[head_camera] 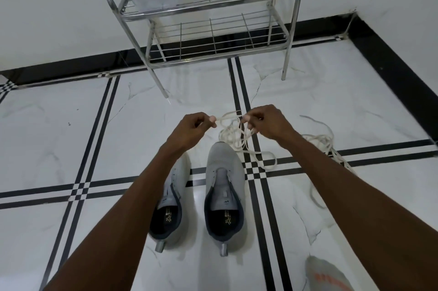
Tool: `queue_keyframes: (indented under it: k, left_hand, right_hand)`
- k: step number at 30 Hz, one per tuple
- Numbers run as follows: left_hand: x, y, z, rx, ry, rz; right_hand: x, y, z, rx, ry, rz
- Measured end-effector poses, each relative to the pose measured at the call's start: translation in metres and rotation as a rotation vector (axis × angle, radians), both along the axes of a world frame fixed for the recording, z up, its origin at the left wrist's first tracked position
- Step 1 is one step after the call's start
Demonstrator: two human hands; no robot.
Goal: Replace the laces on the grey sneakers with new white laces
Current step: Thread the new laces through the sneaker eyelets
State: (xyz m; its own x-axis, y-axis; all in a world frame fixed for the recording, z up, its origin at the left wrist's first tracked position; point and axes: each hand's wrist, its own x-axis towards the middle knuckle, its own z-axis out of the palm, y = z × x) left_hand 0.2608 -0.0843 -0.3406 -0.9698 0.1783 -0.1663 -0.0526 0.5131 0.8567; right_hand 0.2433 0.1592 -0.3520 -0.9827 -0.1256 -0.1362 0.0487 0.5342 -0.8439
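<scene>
Both hands raised over the floor (71, 139), apart, each pinching the same white lace (228, 117) between thumb and fingertips: left hand (193, 128) at one end, right hand (265, 122) a short way along. Rest of lace hangs in tangled loops just past the toe of the right sneaker (224, 186). Left sneaker (170, 210) beside it, partly under the left forearm; both grey, unlaced, heels toward the person. Second lace bundle (324, 142) lies on floor right of the right arm. Steel rack (203, 18) against the far wall.
</scene>
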Motion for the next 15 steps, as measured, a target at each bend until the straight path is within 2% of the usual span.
queue_keyframes:
  k: [5, 7, 9, 11, 13, 15]
  left_hand:
    - [0.008, -0.013, -0.013, -0.071, 0.025, 0.132]
    - [0.011, -0.015, -0.019, -0.102, 0.048, 0.172]
    - [0.016, -0.011, -0.025, -0.092, 0.040, 0.131]
    - [0.022, -0.003, -0.030, -0.048, 0.023, 0.038]
    - [0.027, 0.007, -0.033, 0.024, 0.010, -0.009]
    - [0.031, 0.014, -0.035, 0.104, -0.010, 0.031]
  right_hand:
    - [-0.001, 0.020, -0.022, 0.210, -0.061, -0.041]
    - [0.001, 0.019, -0.029, 0.352, -0.099, 0.024]
    - [0.004, 0.011, -0.031, 0.438, -0.029, 0.143]
    - [0.012, -0.006, -0.026, 0.232, 0.058, 0.208]
    - [0.020, -0.026, -0.021, -0.025, 0.020, 0.270]
    - [0.026, -0.040, -0.024, -0.161, -0.024, 0.293]
